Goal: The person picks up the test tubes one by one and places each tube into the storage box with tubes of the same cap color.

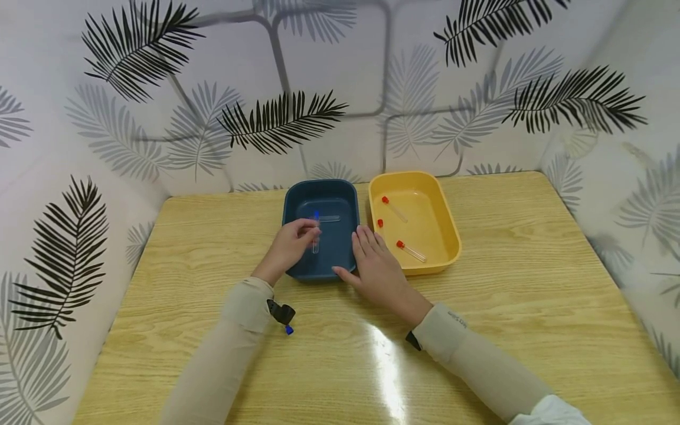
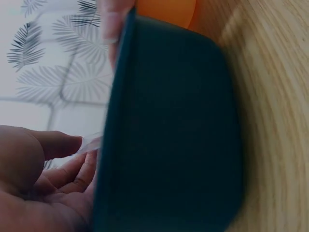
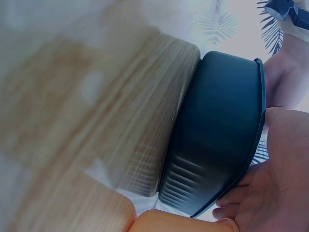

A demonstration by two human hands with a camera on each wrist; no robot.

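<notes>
Over the dark blue bin [image 1: 321,268], my left hand [image 1: 287,248] pinches a clear test tube [image 1: 316,245] between thumb and fingertips. A blue cap [image 1: 316,213] shows just above those fingertips; whether it sits on the pinched tube, I cannot tell. Another clear tube [image 1: 330,218] lies inside this bin. My right hand [image 1: 379,271] rests on the bin's right rim, its fingers mostly straight and its thumb by the front corner. In the left wrist view the bin wall [image 2: 169,125] hides most of the tube.
Right beside the blue bin stands a yellow bin [image 1: 430,206]. It holds clear tubes with red caps [image 1: 400,244] and a red cap [image 1: 380,223] near its left wall. A small blue cap [image 1: 289,330] lies on the wooden table [image 1: 531,265] by my left wrist.
</notes>
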